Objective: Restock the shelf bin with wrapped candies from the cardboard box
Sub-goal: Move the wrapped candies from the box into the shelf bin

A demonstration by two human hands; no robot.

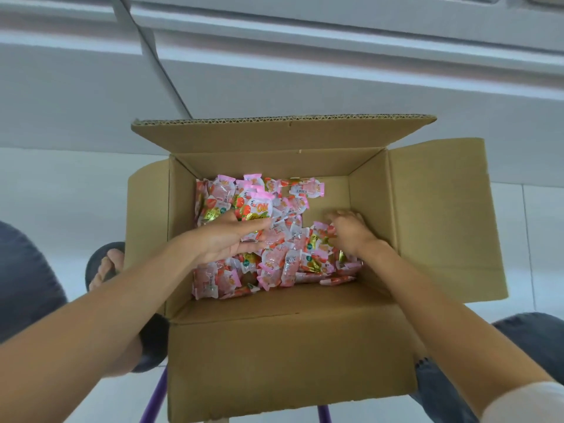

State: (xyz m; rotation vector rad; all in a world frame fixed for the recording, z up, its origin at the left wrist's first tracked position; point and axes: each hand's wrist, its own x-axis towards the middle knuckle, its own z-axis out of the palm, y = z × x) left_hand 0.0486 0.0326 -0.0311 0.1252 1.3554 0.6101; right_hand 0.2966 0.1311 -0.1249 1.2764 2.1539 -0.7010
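Head view, corrugated cardboard box [290, 346], glossy pink wrapped candies [274, 264]

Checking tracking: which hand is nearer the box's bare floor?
Right. The right hand is at the edge of the bare floor; the left hand lies on candies farther left.

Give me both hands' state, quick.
Left hand: open, straight fingers against the candies in the box.
Right hand: fingers curled round candies, apparently gripping some.
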